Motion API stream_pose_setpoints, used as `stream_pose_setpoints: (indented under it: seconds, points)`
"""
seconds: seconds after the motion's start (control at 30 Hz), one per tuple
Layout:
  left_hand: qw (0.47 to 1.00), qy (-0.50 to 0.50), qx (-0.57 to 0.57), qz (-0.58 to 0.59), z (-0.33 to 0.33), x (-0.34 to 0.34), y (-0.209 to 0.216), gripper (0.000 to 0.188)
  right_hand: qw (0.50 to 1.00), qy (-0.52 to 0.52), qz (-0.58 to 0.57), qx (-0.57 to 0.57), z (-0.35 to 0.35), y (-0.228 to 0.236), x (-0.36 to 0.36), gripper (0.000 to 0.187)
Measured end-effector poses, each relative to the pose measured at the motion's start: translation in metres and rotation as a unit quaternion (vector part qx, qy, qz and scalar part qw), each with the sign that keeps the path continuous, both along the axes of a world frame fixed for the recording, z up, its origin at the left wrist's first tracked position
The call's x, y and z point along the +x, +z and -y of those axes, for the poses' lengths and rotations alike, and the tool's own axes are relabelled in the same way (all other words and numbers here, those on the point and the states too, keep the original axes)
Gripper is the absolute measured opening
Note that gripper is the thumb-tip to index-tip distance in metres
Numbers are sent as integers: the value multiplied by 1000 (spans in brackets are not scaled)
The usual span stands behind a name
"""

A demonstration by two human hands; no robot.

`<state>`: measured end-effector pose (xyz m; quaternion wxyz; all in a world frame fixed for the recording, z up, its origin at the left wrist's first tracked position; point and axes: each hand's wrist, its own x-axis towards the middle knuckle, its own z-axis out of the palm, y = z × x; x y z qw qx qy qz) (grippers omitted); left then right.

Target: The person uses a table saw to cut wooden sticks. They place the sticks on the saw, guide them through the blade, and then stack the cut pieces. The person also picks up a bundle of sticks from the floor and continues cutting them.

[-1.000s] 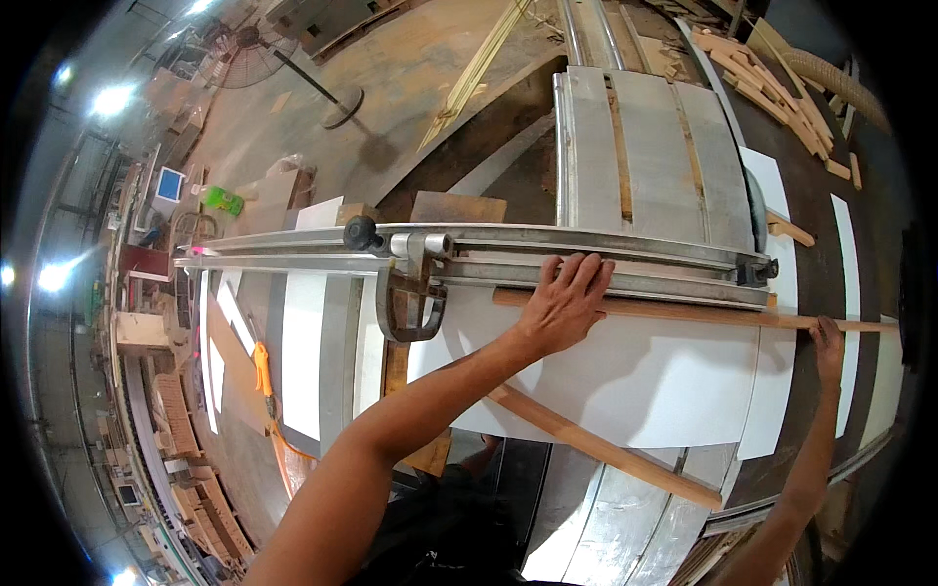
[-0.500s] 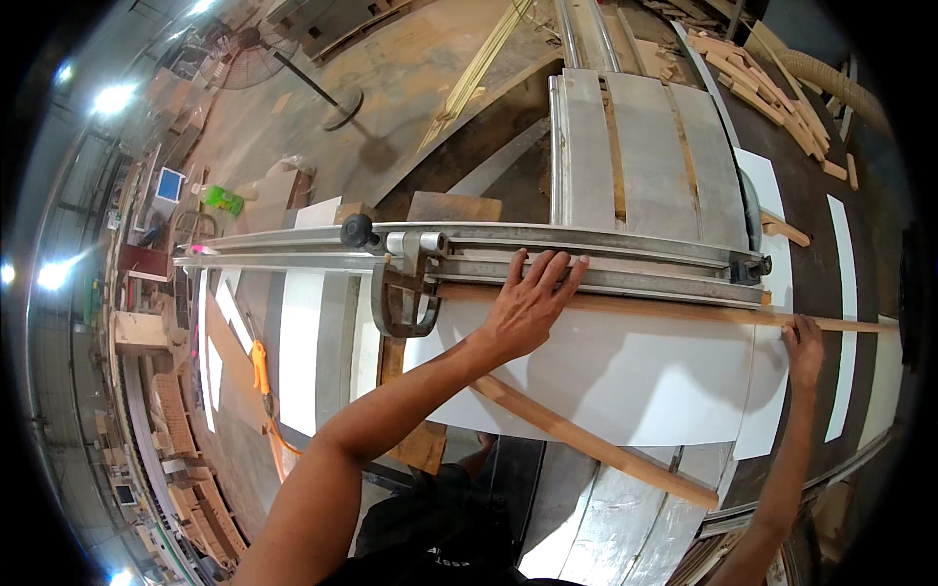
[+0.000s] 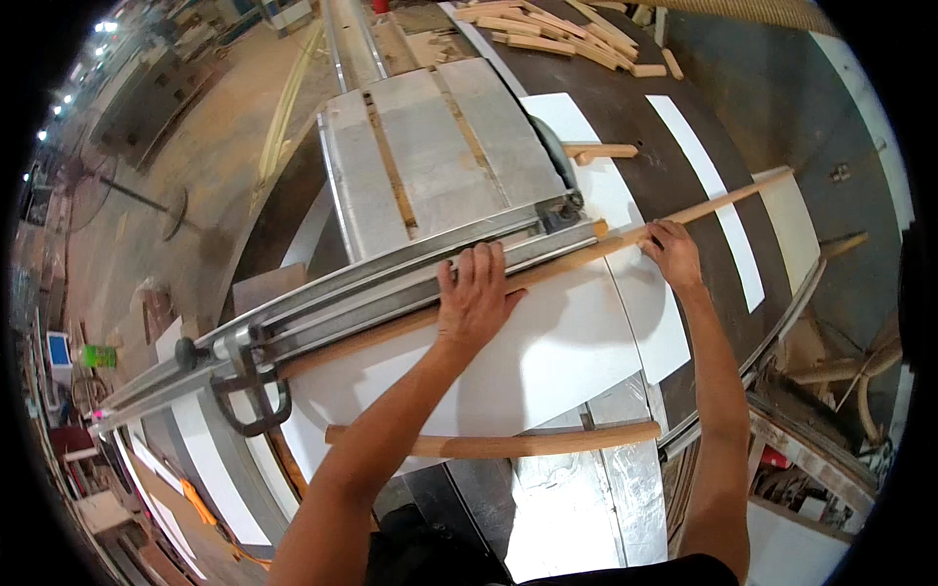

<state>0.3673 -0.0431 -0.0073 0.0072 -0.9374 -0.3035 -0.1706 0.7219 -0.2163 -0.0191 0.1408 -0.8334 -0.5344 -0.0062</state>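
Observation:
A long thin wooden strip (image 3: 569,262) lies along the near side of a metal fence (image 3: 386,283). My left hand (image 3: 472,298) presses at the fence's middle, its fingers curled over the metal and its thumb against the strip. Farther right, past the fence's end, my right hand (image 3: 674,256) pinches the same strip between thumb and fingers. Beneath both hands is a white sheet (image 3: 572,361). A second wooden strip (image 3: 498,446) rests across the sheet's near edge, partly behind my left forearm. Left of my hands, a metal clamp bracket (image 3: 256,422) is fixed on the fence.
Beyond the fence stands a slotted metal machine table (image 3: 435,161). Short wood pieces (image 3: 567,34) are piled on the dark surface at the far right, near a narrow white strip (image 3: 713,200). An orange-handled air gun (image 3: 198,503) lies at lower left.
The view has turned, so the fence and strip now slant up to the right. My left hand has slid right along the fence, closer to its end. My right hand still pinches the strip.

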Motion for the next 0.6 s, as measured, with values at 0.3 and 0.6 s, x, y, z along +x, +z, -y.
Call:
stream_pose_setpoints:
  seconds: [0.3, 0.6]
  points:
    - [1000, -11, 12, 7, -2, -1, 8, 86, 1000, 10, 16, -20, 29, 17, 64, 43]
    - [999, -23, 29, -1, -2, -1, 14, 86, 1000, -21, 3, 0, 38, -1, 123, 32]
